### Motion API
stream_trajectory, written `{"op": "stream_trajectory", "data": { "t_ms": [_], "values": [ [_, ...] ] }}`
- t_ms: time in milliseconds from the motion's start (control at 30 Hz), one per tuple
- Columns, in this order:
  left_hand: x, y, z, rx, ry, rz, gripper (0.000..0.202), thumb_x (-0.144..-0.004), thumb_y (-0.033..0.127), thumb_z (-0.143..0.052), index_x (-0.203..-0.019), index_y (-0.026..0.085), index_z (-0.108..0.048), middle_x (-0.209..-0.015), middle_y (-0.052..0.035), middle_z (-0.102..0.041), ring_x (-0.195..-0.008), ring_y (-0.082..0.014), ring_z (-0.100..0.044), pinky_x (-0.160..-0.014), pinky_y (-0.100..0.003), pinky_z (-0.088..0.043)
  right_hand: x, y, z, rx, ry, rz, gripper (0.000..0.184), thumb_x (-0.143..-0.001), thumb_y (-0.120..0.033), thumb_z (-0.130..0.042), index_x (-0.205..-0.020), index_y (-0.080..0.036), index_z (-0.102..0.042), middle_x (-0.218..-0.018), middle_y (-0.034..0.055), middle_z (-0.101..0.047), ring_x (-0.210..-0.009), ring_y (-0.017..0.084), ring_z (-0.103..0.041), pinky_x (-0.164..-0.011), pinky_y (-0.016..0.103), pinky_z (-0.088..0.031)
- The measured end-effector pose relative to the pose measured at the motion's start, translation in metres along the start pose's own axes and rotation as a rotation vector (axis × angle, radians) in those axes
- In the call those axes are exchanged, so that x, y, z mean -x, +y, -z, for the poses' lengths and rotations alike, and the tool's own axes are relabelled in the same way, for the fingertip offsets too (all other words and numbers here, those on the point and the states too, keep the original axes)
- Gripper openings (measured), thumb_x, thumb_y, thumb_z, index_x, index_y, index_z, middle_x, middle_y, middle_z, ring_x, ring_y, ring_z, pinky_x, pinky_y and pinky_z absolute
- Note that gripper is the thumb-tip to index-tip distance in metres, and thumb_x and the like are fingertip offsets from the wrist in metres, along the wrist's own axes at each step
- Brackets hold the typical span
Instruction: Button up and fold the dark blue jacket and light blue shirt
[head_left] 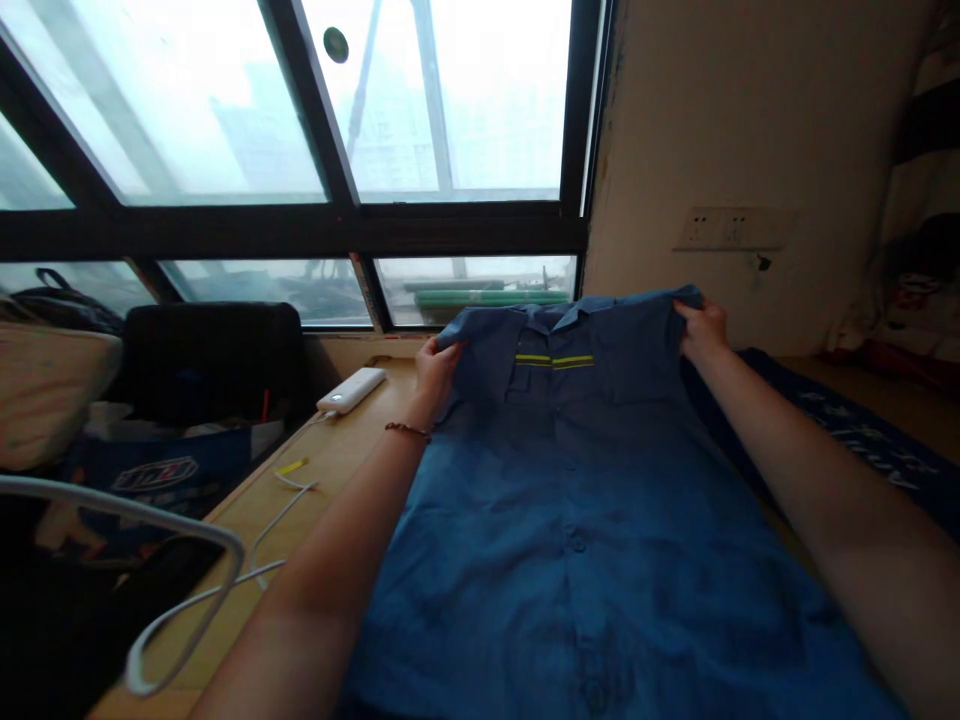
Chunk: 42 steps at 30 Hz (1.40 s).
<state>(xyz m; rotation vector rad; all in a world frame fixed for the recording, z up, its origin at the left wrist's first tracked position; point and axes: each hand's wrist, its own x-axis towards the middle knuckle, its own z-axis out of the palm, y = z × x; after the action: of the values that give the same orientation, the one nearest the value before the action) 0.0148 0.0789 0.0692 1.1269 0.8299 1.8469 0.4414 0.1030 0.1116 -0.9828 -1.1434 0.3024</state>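
A blue button-front work shirt [555, 480] with yellow stripes across the chest is stretched out before me, its collar toward the window and its hem toward me. My left hand [437, 375] grips the shirt at its left shoulder edge in the picture, fingers closed on the fabric. At the opposite shoulder, my right hand [703, 325] pinches the cloth, lifted a little at the far end. The front faces up, with the buttons running down the middle. The sleeves cannot be made out clearly.
A white power bank [352, 390] with a white cable [217, 540] lies on the wooden table [322, 530] at left. Beyond it are a black chair back [214, 350] and a blue bag [161, 470]. Dark blue printed cloth [847, 420] lies at right, below a wall socket [727, 229].
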Motion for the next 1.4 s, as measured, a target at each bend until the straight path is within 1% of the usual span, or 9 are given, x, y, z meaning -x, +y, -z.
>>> {"op": "stream_trajectory", "data": {
  "t_ms": [233,333,467,700,933,1100,1200,1300,1400],
  "values": [
    [0.112,0.015,0.058,-0.232,0.133,0.664,0.029,-0.071,0.037,-0.053,-0.091,0.016,-0.055,-0.079,-0.0052,-0.061,-0.061,-0.0158,-0.06,-0.052,-0.027,-0.048,0.162,-0.06,0.104,0.074,-0.438,-0.421,0.034,-0.052,-0.026,-0.074,-0.084,-0.019,-0.064,-0.083,0.0032,-0.066,-0.08,0.02,-0.061,-0.08,0.036,-0.045],
    [0.147,0.029,0.087,-0.486,0.004,0.89,0.045,-0.059,0.047,-0.065,-0.094,0.02,-0.057,-0.076,-0.0034,-0.062,-0.043,-0.0109,-0.052,-0.035,-0.02,-0.036,0.228,-0.075,0.14,0.299,-0.863,-0.567,0.03,-0.056,-0.031,-0.07,-0.084,-0.019,-0.066,-0.083,0.0046,-0.066,-0.083,0.024,-0.06,-0.08,0.037,-0.045],
    [0.166,0.049,0.102,-0.58,-0.236,0.945,0.043,-0.05,0.04,-0.074,-0.084,0.019,-0.06,-0.069,-0.0017,-0.062,-0.039,-0.0078,-0.049,-0.035,-0.017,-0.035,0.265,-0.089,0.158,0.544,-0.978,-0.508,0.03,-0.055,-0.038,-0.068,-0.081,-0.022,-0.067,-0.091,0.0047,-0.065,-0.091,0.026,-0.056,-0.085,0.036,-0.04],
    [0.173,0.063,0.079,-0.5,-0.293,0.823,0.038,-0.054,0.035,-0.073,-0.082,0.014,-0.059,-0.066,-0.0025,-0.064,-0.055,-0.0121,-0.059,-0.049,-0.019,-0.046,0.262,-0.094,0.162,0.34,-0.97,-0.76,0.044,-0.063,-0.053,-0.059,-0.079,-0.014,-0.067,-0.08,0.0072,-0.066,-0.079,0.024,-0.06,-0.073,0.035,-0.046],
    [0.206,0.096,0.094,-0.213,-0.025,0.578,0.027,-0.058,0.022,-0.068,-0.083,0.013,-0.06,-0.078,-0.0044,-0.065,-0.069,-0.0147,-0.062,-0.065,-0.023,-0.05,0.253,-0.133,0.185,0.192,-0.7,-0.809,0.039,-0.067,-0.046,-0.06,-0.09,-0.015,-0.067,-0.094,0.0089,-0.066,-0.092,0.025,-0.058,-0.085,0.033,-0.043],
    [0.261,0.118,0.129,-0.871,-0.122,0.438,0.034,-0.06,0.042,-0.064,-0.08,0.016,-0.061,-0.07,-0.0011,-0.063,-0.069,-0.0186,-0.059,-0.061,-0.026,-0.046,0.302,-0.144,0.197,0.421,-0.588,-0.771,0.039,-0.065,-0.049,-0.059,-0.086,-0.017,-0.069,-0.09,0.0064,-0.068,-0.089,0.026,-0.06,-0.076,0.03,-0.047],
    [0.283,0.117,0.142,-1.23,-0.172,0.188,0.034,-0.064,0.05,-0.058,-0.072,0.017,-0.059,-0.068,-0.0011,-0.06,-0.069,-0.0191,-0.057,-0.063,-0.027,-0.043,0.331,-0.138,0.194,0.568,-0.567,-0.672,0.037,-0.061,-0.049,-0.062,-0.08,-0.019,-0.071,-0.086,0.0047,-0.068,-0.085,0.027,-0.061,-0.073,0.029,-0.048],
    [0.293,0.116,0.149,-1.351,-0.16,-0.04,0.034,-0.069,0.05,-0.051,-0.075,0.017,-0.058,-0.079,-0.0046,-0.061,-0.077,-0.0202,-0.056,-0.072,-0.028,-0.041,0.343,-0.137,0.19,0.65,-0.465,-0.595,0.035,-0.059,-0.048,-0.062,-0.077,-0.019,-0.071,-0.084,0.0043,-0.069,-0.085,0.026,-0.061,-0.071,0.026,-0.049],
    [0.298,0.118,0.154,-1.374,-0.081,-0.068,0.036,-0.07,0.052,-0.048,-0.078,0.019,-0.058,-0.082,-0.0056,-0.061,-0.08,-0.0213,-0.057,-0.074,-0.03,-0.041,0.349,-0.145,0.186,0.673,-0.339,-0.556,0.037,-0.058,-0.049,-0.063,-0.079,-0.019,-0.07,-0.086,0.0047,-0.068,-0.089,0.026,-0.06,-0.072,0.025,-0.049]
  ]
}}
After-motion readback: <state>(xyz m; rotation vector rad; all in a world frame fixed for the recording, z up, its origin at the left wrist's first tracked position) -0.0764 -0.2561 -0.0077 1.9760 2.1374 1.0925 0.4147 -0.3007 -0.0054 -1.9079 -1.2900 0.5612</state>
